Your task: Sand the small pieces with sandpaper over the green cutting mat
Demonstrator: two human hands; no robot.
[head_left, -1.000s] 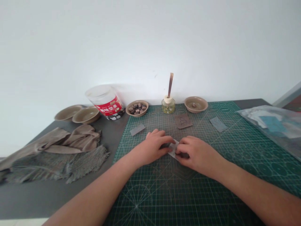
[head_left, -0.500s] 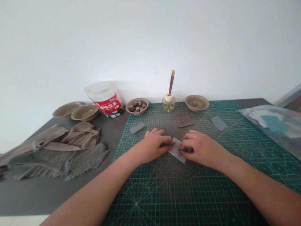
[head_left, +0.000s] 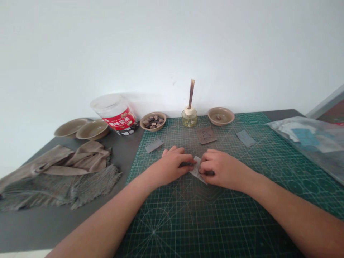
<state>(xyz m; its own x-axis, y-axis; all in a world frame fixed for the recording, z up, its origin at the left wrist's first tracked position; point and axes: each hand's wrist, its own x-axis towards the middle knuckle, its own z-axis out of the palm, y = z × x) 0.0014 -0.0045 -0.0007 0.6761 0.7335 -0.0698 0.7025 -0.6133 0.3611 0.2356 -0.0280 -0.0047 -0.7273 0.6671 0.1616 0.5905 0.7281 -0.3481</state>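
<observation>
A small pale grey rectangular piece (head_left: 198, 175), thin like paper or cloth, lies low over the green cutting mat between my two hands. The fingers of my left hand (head_left: 174, 165) are curled and pinch its left edge. From the other side my right hand (head_left: 221, 167) pinches it with thumb and fingers, covering its right part. Whether anything small sits under the fingertips is hidden. A similar grey piece (head_left: 154, 146) rests on the mat beyond my left hand, and another grey-blue piece (head_left: 245, 138) beyond my right. Past the hands is a brown square coaster (head_left: 206, 135) with dark markings.
Along the wall stand a bowl of stones (head_left: 145, 125), a reed diffuser (head_left: 189, 118), a shallow bowl (head_left: 220, 116) and a red-labelled plastic tub (head_left: 120, 120). Two bowls (head_left: 92, 130) and crumpled cloths (head_left: 88, 157) occupy the left. At right lies a clear plastic bag (head_left: 328, 161).
The view has shifted slightly, moving everything a little left. My right hand has closed in towards the left hand and covers more of the pale piece.
</observation>
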